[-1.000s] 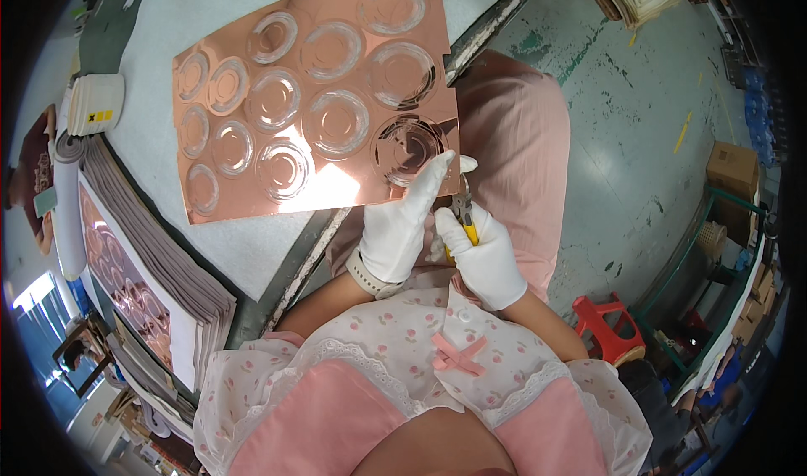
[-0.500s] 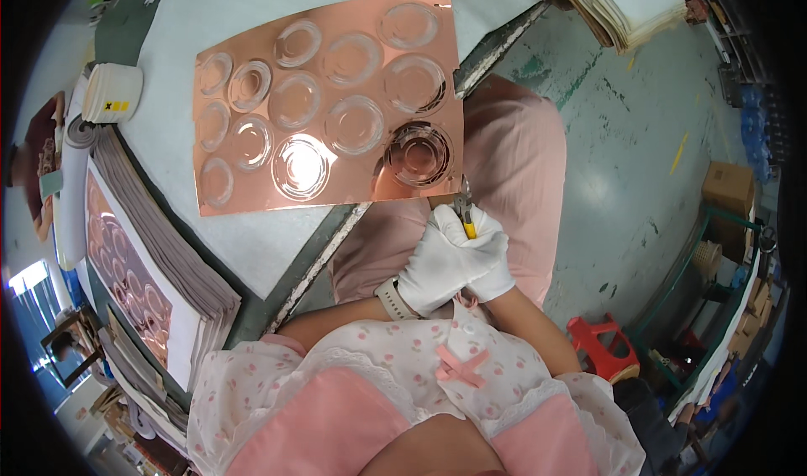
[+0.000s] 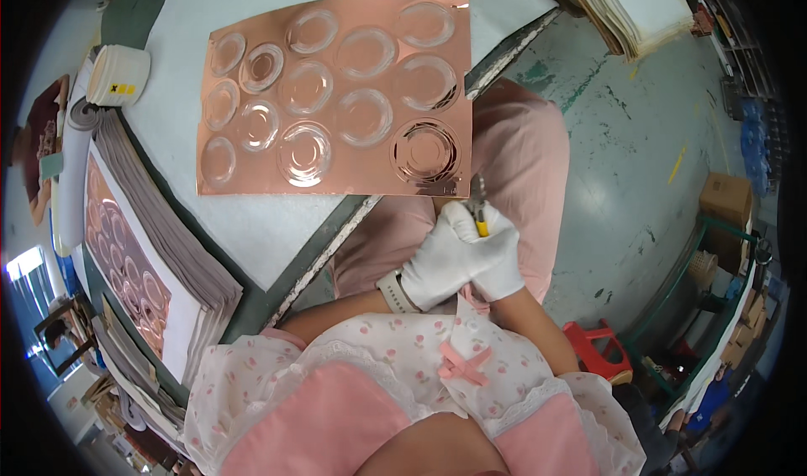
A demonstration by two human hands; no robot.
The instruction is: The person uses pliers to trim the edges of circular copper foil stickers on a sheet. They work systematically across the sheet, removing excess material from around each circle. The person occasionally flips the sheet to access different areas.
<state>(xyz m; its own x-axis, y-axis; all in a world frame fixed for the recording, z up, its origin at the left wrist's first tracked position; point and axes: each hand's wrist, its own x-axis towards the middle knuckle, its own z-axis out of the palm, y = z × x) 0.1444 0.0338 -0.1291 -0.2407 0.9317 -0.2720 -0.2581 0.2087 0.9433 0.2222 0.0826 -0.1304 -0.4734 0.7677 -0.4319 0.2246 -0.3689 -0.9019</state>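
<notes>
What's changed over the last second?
The left hand let go of the coppery sheet at its near right corner and came right, against the right hand, by the pliers; whether it grips them is unclear. The red stool and white tub stayed put.

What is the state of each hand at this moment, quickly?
Right white-gloved hand: closed, holding yellow-handled metal pliers.
Left white-gloved hand: against the right one; open or closed cannot be told.
</notes>
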